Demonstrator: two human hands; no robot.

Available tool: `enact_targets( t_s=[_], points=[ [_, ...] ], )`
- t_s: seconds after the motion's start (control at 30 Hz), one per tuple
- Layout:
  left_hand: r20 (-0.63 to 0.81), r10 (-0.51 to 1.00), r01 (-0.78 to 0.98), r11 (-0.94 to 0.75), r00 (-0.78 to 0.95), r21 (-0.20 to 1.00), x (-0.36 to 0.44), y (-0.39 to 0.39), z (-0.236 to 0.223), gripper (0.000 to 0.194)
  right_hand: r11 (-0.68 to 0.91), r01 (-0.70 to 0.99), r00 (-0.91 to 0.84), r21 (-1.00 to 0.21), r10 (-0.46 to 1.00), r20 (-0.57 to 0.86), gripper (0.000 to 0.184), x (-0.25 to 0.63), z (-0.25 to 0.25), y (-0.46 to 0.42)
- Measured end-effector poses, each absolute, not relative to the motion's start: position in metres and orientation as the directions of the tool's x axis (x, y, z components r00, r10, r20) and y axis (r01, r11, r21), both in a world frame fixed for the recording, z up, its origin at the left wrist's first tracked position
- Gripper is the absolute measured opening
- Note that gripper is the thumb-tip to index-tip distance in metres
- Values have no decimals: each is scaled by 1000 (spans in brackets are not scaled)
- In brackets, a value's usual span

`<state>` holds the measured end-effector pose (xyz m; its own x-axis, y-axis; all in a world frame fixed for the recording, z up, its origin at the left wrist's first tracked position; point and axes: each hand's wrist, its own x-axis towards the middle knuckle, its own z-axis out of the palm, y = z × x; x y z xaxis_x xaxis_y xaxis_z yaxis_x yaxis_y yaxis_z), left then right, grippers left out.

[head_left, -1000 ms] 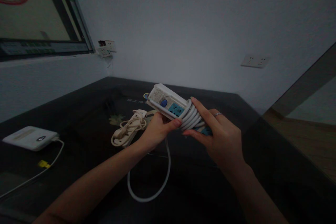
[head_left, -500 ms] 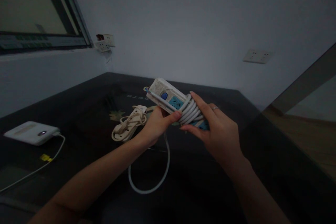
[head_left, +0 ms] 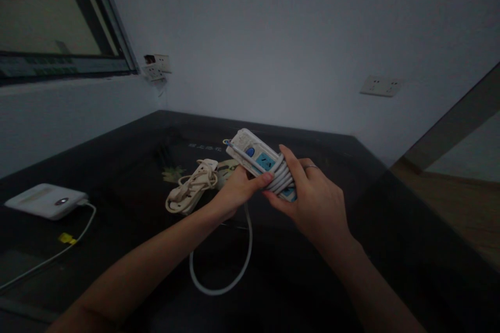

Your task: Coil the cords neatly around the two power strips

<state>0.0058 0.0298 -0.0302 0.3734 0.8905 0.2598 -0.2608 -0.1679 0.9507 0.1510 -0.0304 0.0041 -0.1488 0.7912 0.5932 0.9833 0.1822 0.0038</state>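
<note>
Above the black table, both hands hold a white power strip (head_left: 247, 141) with blue sockets and a blue switch. Its thick white cord (head_left: 281, 176) is wound in several turns around the strip, and a loose loop hangs below. My left hand (head_left: 242, 187) is closed on the strip's near side, thumb against the coils. At the right end, my right hand (head_left: 312, 187) grips the coils between thumb and fingers; a ring is on one finger. Just left of my left hand lies a second power strip (head_left: 193, 184), its own beige cord bundled on top.
A white box-like device (head_left: 46, 201) with a thin cable and a yellow tag (head_left: 67, 239) rests on the black table (head_left: 156, 281) at left. Wall sockets (head_left: 380, 86) are at right, and a loose socket (head_left: 155, 70) hangs in the corner by the window.
The power strip has come slightly lower, with both hands still on it. My right hand has shifted a little left along the coils.
</note>
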Motion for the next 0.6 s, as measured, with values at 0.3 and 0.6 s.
enact_targets(
  t_s=[0.3,0.6],
  points=[
    [276,887,-207,-210,370,955,8,30,-32,55,201,979,-146,-27,790,596,77,148,-1,-24],
    [343,772,-99,-345,535,933,-1,30,-22,54,229,964,-95,-138,776,624,63,164,3,-20]
  ],
)
